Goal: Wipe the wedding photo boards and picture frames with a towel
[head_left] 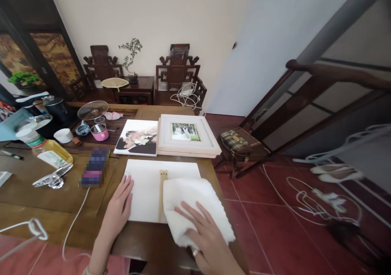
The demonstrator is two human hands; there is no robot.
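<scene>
A white rectangular panel (143, 189) lies on the wooden table in front of me. Down its middle runs a narrow pale wooden strip (163, 177), fixed at the top with small dark screw heads and partly covered by a white cloth (195, 189). My right hand (207, 234) presses on this cloth with the fingers spread over it and the thumb tucked at its near edge. The cloth covers the panel's right part and hangs past its near right corner. Along the panel's left edge rests my left hand (120, 201), fingers stretched out.
Behind the panel lie a photo print (140, 138) and stacked framed pictures (185, 132). To the left are a phone (94, 169) with a cable, an oil bottle (50, 151), a pink cup (99, 132) and a glass lid (92, 110). A chair (293, 100) stands right, cables on the floor.
</scene>
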